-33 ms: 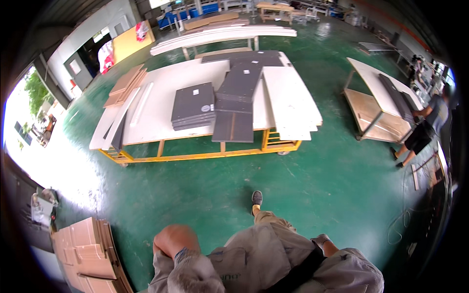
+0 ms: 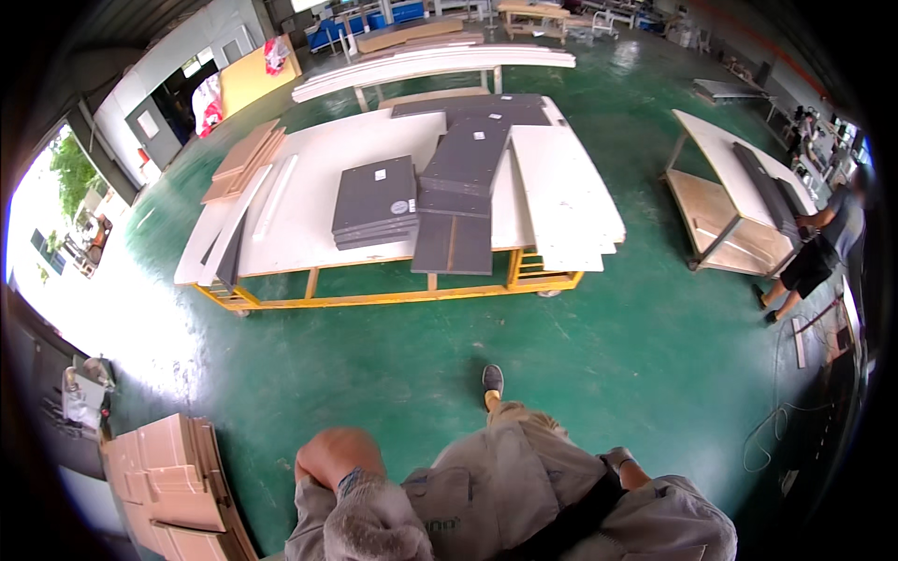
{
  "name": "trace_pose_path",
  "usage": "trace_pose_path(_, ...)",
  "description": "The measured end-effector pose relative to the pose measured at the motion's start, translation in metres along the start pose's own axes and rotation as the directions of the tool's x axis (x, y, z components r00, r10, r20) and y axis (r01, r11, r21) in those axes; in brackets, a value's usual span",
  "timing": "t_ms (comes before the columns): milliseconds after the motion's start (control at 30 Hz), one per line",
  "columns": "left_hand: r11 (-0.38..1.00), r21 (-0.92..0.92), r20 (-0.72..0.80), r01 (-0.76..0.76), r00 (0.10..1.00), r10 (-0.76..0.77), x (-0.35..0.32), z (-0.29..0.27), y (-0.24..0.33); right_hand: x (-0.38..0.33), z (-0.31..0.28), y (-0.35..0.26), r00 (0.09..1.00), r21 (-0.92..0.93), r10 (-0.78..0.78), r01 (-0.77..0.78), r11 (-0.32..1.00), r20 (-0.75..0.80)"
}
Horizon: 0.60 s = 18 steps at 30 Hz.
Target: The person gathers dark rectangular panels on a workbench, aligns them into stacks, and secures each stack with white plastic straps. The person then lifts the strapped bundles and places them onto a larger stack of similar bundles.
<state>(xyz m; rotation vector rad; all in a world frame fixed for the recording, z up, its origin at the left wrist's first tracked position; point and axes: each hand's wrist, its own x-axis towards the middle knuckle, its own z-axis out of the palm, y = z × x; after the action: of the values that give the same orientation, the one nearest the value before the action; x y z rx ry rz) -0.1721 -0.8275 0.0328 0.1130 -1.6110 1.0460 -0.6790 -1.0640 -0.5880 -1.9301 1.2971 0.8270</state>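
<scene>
My left arm is bent, with the bare elbow out to the side. My left hand (image 2: pixel 376 525), in a grey knitted glove, is folded back close to my torso at the lower edge. Its fingers are hidden. Lower right of centre, my right hand (image 2: pixel 617 459) seems to be gloved in grey too, partly covered by my clothing; its fingers do not show clearly. Neither hand visibly holds anything. Ahead, out of reach, stands a yellow-framed cart (image 2: pixel 374 297) topped with a white board (image 2: pixel 323 187). Dark grey panels (image 2: pixel 374 196) lie stacked on it, beside white panels (image 2: pixel 561 201).
Flattened cardboard (image 2: pixel 164 467) leans at the lower left. Brown boards (image 2: pixel 245 161) lie on the cart's left side. Far right, another person (image 2: pixel 832 229) stands at a second cart (image 2: pixel 716 150) bearing dark panels (image 2: pixel 760 187). A cable (image 2: pixel 778 421) lies on the green floor (image 2: pixel 412 355).
The carts and the other person appear slightly further right in the view. My arms stay in nearly the same pose.
</scene>
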Motion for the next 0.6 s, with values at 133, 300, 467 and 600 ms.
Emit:
trace_pose_path(133,0.996,0.085,0.016,0.002,1.000,-0.004,-0.058,-0.009,-0.093,0.048,-0.141,-0.178,0.994,0.363,-0.046,0.081,0.928,-0.103)
trace_pose_path(300,0.919,0.392,-0.194,-0.036,0.973,0.121,-0.128,-0.032,-0.175,0.104,-0.344,-0.402,0.932,-0.183,-0.325,0.296,0.938,-0.159)
trace_pose_path(467,0.723,0.621,0.267,0.301,0.787,-0.557,-0.190,-0.114,-0.227,0.125,-0.465,-0.576,0.799,-0.029,-0.471,0.497,0.867,-0.373)
trace_pose_path(600,0.157,0.555,0.263,0.817,0.007,-0.965,-0.369,-0.183,-0.266,0.146,-0.445,-0.615,0.760,-0.090,-0.500,0.513,0.854,-0.415)
